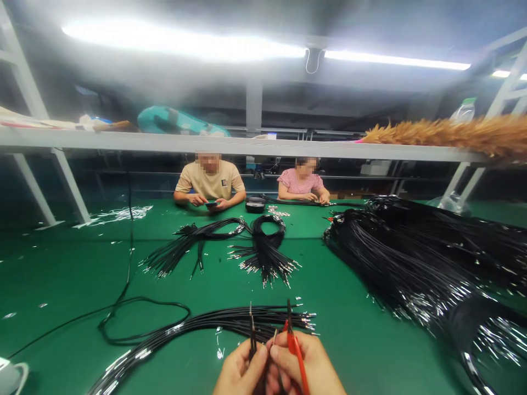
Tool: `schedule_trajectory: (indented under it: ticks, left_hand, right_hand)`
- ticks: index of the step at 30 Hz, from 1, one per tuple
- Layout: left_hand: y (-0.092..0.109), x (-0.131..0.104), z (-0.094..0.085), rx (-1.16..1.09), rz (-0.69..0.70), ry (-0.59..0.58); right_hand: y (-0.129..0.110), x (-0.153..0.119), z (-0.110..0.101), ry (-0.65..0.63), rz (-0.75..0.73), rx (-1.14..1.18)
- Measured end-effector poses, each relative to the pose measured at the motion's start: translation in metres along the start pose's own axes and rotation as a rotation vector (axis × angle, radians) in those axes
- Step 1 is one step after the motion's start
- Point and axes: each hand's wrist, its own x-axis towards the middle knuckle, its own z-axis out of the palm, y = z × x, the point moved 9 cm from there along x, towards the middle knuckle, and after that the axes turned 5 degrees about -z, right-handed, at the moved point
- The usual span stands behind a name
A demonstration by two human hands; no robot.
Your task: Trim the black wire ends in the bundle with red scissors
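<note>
Head view: green desk [61,274] strewn with black wire bundles [263,249], a big heap [432,258] at right. Left hand [239,370] pinching a black wire [252,329]; right hand [307,367] closed around, seemingly, red-handled pliers [294,343], low centre. Two seated people [209,181] beyond, under a shelf [247,145] with feather duster [453,134], strip lights [185,44] overhead.

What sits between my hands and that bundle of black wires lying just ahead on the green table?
Nothing visible. The left hand and right hand, holding two probes, sit right at the near bundle; only bare green table lies around them.
</note>
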Motion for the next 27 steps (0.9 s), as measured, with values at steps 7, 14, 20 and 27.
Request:
schedule_trajectory:
  ticks: [7,14,20,27]
  left_hand:
    - [0.019,-0.010,-0.024,-0.010,0.111,0.300]
    - [0.018,-0.013,-0.023,0.004,0.066,0.328]
    - [0.017,-0.009,-0.011,-0.067,0.107,0.204]
    - [0.014,-0.011,-0.019,0.005,0.066,0.275]
  right_hand:
    - [0.011,0.009,-0.012,0.048,-0.068,-0.469]
    - [0.005,0.007,-0.006,0.038,-0.129,-0.592]
    - [0.008,0.008,-0.008,0.031,-0.077,-0.504]
    - [-0.003,0.005,-0.006,0.039,-0.146,-0.630]
